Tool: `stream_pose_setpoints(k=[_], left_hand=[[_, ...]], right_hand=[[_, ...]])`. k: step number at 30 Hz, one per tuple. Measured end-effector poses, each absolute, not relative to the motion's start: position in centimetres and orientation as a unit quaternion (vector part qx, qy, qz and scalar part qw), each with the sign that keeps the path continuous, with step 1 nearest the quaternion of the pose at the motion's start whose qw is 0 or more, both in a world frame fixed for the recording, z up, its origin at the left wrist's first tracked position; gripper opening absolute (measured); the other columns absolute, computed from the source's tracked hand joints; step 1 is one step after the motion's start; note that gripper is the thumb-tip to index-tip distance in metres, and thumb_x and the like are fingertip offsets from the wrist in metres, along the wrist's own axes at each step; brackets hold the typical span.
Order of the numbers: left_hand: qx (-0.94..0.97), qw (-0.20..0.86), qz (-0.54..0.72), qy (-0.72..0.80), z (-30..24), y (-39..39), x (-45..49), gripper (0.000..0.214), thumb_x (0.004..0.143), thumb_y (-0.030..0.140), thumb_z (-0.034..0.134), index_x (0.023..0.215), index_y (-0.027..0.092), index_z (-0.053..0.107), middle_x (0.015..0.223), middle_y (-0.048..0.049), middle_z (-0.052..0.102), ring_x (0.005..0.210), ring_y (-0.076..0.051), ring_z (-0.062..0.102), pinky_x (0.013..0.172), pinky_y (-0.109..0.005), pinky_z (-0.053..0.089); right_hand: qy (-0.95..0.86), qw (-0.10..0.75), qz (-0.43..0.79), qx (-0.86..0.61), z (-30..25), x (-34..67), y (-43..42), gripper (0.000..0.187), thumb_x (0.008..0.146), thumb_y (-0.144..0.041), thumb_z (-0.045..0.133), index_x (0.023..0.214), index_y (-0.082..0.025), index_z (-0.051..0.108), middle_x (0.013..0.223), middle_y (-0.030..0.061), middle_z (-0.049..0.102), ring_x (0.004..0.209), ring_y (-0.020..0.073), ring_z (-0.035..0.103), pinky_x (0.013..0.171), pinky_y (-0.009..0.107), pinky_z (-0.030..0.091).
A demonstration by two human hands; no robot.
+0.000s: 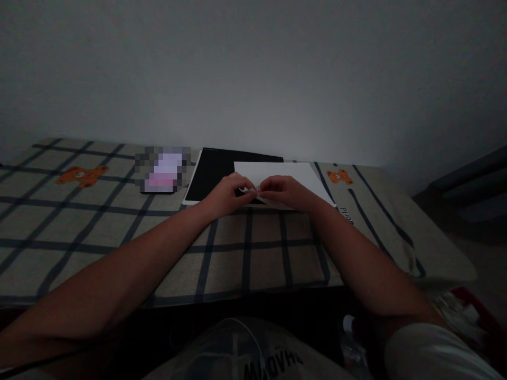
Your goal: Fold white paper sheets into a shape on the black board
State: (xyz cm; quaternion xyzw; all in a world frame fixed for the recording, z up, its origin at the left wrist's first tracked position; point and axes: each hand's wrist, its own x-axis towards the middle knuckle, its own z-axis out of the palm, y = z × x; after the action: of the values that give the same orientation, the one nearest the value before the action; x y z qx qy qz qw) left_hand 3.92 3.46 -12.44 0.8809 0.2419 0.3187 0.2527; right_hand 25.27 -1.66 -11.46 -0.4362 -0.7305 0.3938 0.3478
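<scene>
A white sheet of paper (301, 174) lies partly over a flat black panel with a pale edge (216, 171). At the sheet's near left edge, my left hand (231, 195) pinches a bit of paper between thumb and index finger. My right hand (288, 191) is closed on the same edge, its fingertips almost touching the left ones. The paper looks curled or folded where they meet, though the fingers and the dim light hide the detail.
A checked tablecloth (119, 211) with orange bear prints covers the table. Left of the panel lies a phone (164, 169) with a lit, pixelated screen. A plain wall (253, 79) rises behind. Below the table at right is a clear bottle (352, 345).
</scene>
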Motion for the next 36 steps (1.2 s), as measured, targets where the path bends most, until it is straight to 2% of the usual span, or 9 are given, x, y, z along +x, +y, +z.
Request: stream_pose_setpoints(k=[10, 16, 23, 29, 36], left_hand=[[0.903, 0.201, 0.309, 0.22, -12.7, 3.54, 3.85, 0.015, 0.082, 0.032, 0.063, 0.088, 0.02, 0.07, 0.08, -0.002, 0.065, 0.081, -0.017, 0.058, 0.077, -0.031, 0.043], [0.898, 0.227, 0.317, 0.203, -12.48, 3.43, 3.9, 0.017, 0.085, 0.035, 0.061, 0.086, 0.02, 0.069, 0.082, -0.0033, 0.067, 0.081, -0.017, 0.057, 0.075, -0.031, 0.043], [0.887, 0.265, 0.316, 0.207, -12.26, 3.32, 3.99, 0.019, 0.087, 0.038, 0.059, 0.084, 0.02, 0.067, 0.083, -0.0023, 0.067, 0.083, -0.017, 0.058, 0.075, -0.03, 0.043], [0.887, 0.243, 0.325, 0.22, -12.31, 3.38, 3.81, 0.016, 0.085, 0.033, 0.061, 0.088, 0.019, 0.069, 0.083, -0.0029, 0.067, 0.082, -0.017, 0.058, 0.074, -0.03, 0.044], [0.898, 0.229, 0.307, 0.217, -12.09, 3.27, 3.88, 0.011, 0.083, 0.029, 0.064, 0.087, 0.02, 0.07, 0.081, -0.0027, 0.067, 0.081, -0.017, 0.058, 0.074, -0.03, 0.044]], right_hand=[[-0.721, 0.333, 0.407, -0.452, -11.31, 25.42, -1.6, 0.021, 0.078, -0.039, 0.068, 0.085, -0.018, 0.071, 0.085, 0.0033, 0.07, 0.079, 0.0163, 0.062, 0.078, 0.033, 0.047], [-0.724, 0.337, 0.406, -0.444, -11.27, 25.22, -1.8, 0.021, 0.079, -0.039, 0.068, 0.084, -0.018, 0.069, 0.083, 0.003, 0.069, 0.077, 0.0154, 0.061, 0.075, 0.032, 0.047], [-0.753, 0.364, 0.331, -0.436, -11.06, 24.84, -2.12, 0.02, 0.08, -0.037, 0.067, 0.083, -0.018, 0.068, 0.079, 0.0018, 0.066, 0.075, 0.0139, 0.058, 0.075, 0.031, 0.046], [-0.705, 0.35, 0.421, -0.451, -10.9, 25.26, -1.95, 0.02, 0.074, -0.035, 0.071, 0.086, -0.018, 0.069, 0.087, 0.0032, 0.07, 0.082, 0.0161, 0.062, 0.08, 0.034, 0.048], [-0.708, 0.332, 0.416, -0.465, -10.9, 25.4, -1.87, 0.021, 0.075, -0.038, 0.071, 0.082, -0.018, 0.07, 0.084, 0.003, 0.069, 0.08, 0.0163, 0.061, 0.08, 0.035, 0.047]])
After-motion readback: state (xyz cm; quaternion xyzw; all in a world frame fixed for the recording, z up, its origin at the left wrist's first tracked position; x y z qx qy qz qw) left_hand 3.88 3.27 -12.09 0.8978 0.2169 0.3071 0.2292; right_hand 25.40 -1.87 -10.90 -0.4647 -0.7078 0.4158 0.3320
